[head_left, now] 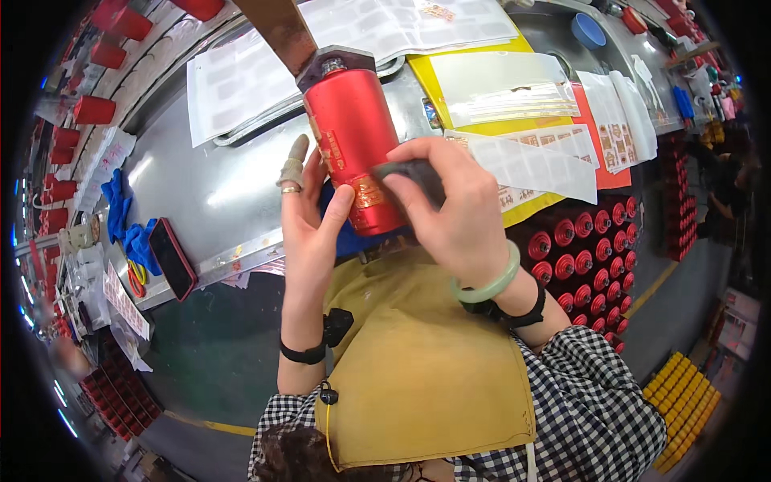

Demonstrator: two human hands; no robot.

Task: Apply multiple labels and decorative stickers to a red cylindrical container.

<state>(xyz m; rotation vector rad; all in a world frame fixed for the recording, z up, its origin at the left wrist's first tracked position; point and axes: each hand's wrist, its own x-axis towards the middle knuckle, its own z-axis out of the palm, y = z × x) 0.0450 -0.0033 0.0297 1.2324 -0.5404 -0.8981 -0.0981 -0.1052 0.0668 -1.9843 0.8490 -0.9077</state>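
A glossy red bottle point(353, 112) with gold decoration lies tilted, its upper end against a metal holder point(331, 60) on a brown bar. My left hand point(309, 221) grips the bottle's lower left side, thumb beside a gold label point(369, 193) and fingers partly behind it. A worn covering wraps one of its fingertips. From the right, my right hand point(462, 205) pinches a dark, flat, flexible-looking pad point(419, 178), whose edge meets the bottle next to the label. The exact kind of pad cannot be made out.
Sticker sheets point(546, 161) lie on a yellow sheet point(522, 210) to the right. A phone point(173, 259), scissors point(136, 277) and blue cloth point(118, 209) sit at the metal table's left edge. Many red bottles point(586, 261) stand at the right; a blue bowl point(589, 30) is farther back.
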